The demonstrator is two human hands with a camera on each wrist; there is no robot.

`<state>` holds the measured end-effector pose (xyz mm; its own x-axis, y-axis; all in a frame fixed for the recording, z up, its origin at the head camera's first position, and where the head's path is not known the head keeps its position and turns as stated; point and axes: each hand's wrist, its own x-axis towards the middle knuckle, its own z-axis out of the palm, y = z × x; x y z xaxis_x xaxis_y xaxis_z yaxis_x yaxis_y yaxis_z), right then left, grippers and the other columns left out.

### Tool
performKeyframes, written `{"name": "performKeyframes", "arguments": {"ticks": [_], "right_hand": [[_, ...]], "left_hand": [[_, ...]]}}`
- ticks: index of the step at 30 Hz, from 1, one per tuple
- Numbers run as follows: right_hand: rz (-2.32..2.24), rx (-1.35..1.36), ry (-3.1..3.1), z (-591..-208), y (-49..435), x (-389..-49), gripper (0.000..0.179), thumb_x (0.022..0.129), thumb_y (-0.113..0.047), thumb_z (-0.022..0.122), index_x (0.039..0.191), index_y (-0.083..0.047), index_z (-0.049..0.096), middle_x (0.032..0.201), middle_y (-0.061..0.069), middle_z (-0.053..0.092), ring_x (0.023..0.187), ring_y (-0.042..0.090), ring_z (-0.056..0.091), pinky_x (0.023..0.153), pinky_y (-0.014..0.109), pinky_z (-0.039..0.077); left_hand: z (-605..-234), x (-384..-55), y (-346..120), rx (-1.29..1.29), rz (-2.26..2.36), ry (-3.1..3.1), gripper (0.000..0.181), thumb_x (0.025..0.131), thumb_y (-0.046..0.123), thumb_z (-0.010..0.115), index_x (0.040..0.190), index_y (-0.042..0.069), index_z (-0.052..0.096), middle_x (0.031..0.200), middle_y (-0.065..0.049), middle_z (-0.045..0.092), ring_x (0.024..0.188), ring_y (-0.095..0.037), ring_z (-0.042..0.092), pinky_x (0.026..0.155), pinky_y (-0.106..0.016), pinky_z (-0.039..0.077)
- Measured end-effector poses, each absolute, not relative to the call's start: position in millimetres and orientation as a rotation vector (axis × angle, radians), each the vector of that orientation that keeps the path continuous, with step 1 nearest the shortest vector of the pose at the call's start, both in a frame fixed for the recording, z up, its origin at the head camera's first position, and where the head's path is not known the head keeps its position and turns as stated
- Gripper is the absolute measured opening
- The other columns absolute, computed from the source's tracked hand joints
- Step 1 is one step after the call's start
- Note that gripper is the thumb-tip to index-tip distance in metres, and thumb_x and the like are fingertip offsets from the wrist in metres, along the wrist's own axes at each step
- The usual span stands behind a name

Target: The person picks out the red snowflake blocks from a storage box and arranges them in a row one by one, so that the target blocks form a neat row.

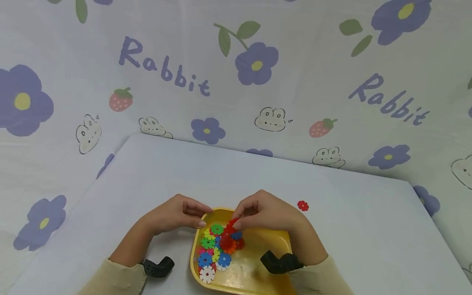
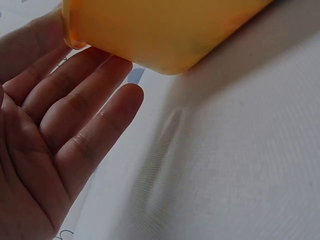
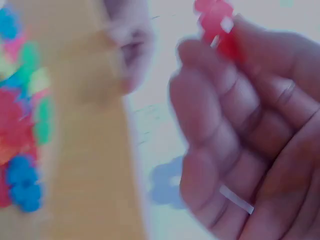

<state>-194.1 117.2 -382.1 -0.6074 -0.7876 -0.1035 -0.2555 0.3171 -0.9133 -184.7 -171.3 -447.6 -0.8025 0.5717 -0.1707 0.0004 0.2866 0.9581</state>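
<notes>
Tabletop [image 1: 368, 225], red plastic [image 3: 214, 22] in right grip [image 1: 265, 211]

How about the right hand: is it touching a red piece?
Touching: the right wrist view shows the right hand pinching a red piece, no gap between.

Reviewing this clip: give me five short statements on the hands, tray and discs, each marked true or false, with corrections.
1. The right hand holds red plastic. True.
2. The left hand touches the yellow tray. True.
3. Every disc lies inside the tray. False: one red disc lies outside it, on the table.
4. Discs are spread evenly across the tray. False: in the head view, the multicoloured discs cluster on its left side.
5. A white disc lies in the tray. True.
</notes>
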Motion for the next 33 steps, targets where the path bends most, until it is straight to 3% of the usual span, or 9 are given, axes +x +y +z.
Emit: {"name": "performKeyframes", "arguments": {"ticks": [3,9,15,18,20,25,28,33], "right_hand": [[-1.344,-0.917,2.102,-369,133,-190,0.006,0.09,-0.015,0.072,0.093,-0.011,0.075,0.087,0.005,0.074,0.076,0.025,0.07,0.074,0.035,0.06],[-1.519,-0.962,2.226,-350,177,-179,0.009,0.091,-0.005,0.069,0.097,-0.008,0.074,0.091,0.007,0.075,0.083,0.03,0.071,0.079,0.036,0.06],[-1.756,-0.793,2.423,-351,233,-183,0.012,0.091,0.004,0.064,0.099,0.0,0.071,0.09,0.003,0.075,0.079,0.019,0.07,0.076,0.028,0.059],[-1.858,-0.567,2.514,-367,260,-192,0.011,0.093,-0.001,0.063,0.101,0.005,0.069,0.089,0.0,0.075,0.077,0.017,0.07,0.075,0.024,0.058],[-1.816,-0.318,2.604,-381,275,-200,0.021,0.095,-0.013,0.065,0.106,0.004,0.068,0.088,-0.004,0.074,0.077,0.015,0.069,0.075,0.022,0.058],[-1.364,0.279,2.726,-419,297,-216,0.049,0.094,-0.045,0.063,0.121,-0.005,0.065,0.094,-0.003,0.073,0.087,0.022,0.06,0.08,0.033,0.05],[-1.199,0.394,2.7,-439,302,-222,0.048,0.094,-0.044,0.063,0.124,-0.007,0.065,0.098,0.004,0.071,0.091,0.024,0.055,0.078,0.034,0.044],[-1.133,0.382,2.68,-459,304,-224,0.043,0.093,-0.038,0.066,0.12,-0.005,0.067,0.096,0.006,0.068,0.091,0.023,0.054,0.074,0.026,0.047]], "left_hand": [[-448,-185,-171,0.501,1.536,2.078,0.035,0.088,0.022,0.076,0.121,0.011,0.071,0.124,-0.006,0.069,0.125,-0.025,0.058,0.103,-0.042,0.049],[-449,-184,-171,0.505,1.506,2.105,0.033,0.088,0.022,0.075,0.12,0.013,0.071,0.124,-0.006,0.069,0.125,-0.025,0.059,0.101,-0.042,0.051],[-449,-185,-172,0.499,1.506,2.103,0.032,0.088,0.02,0.074,0.12,0.014,0.072,0.124,-0.004,0.069,0.126,-0.025,0.058,0.101,-0.042,0.05],[-450,-185,-171,0.492,1.507,2.096,0.031,0.088,0.02,0.075,0.119,0.015,0.072,0.123,-0.003,0.07,0.126,-0.025,0.058,0.102,-0.043,0.05],[-450,-185,-171,0.495,1.509,2.095,0.031,0.088,0.02,0.075,0.119,0.015,0.072,0.123,-0.003,0.07,0.126,-0.025,0.058,0.102,-0.043,0.05],[-450,-185,-170,0.488,1.504,2.102,0.032,0.088,0.021,0.075,0.119,0.015,0.072,0.121,-0.002,0.071,0.123,-0.023,0.06,0.101,-0.042,0.051],[-449,-184,-170,0.483,1.499,2.105,0.032,0.088,0.021,0.075,0.119,0.015,0.072,0.121,-0.002,0.071,0.121,-0.022,0.061,0.1,-0.041,0.052],[-448,-183,-169,0.483,1.501,2.099,0.032,0.088,0.02,0.075,0.12,0.013,0.072,0.121,-0.005,0.071,0.118,-0.022,0.063,0.097,-0.038,0.054]]}}
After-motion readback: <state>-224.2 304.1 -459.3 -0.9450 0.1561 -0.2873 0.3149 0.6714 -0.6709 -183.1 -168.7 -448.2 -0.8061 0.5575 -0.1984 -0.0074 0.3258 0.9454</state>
